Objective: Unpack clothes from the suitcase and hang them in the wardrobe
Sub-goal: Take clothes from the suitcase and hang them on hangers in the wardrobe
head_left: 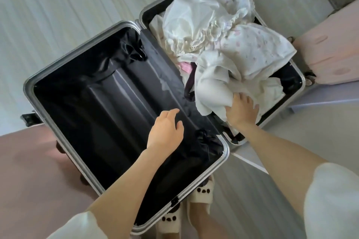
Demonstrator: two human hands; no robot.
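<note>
Suitcase (124,103) lies open flat on the floor, silver rim, black lining — near half bare, far half heaped with pale clothes (223,40). Right hand (241,111) at the near edge of the pile, fingers (240,99) curled into a white garment (211,87) and gripping its fold. Left hand (167,130) hovers over the bare half, fingers (172,112) relaxed, slightly spread, holding nothing. Panda slippers (202,192) on the feet just below the suitcase rim — pink suitcase (330,54) stands at right
</note>
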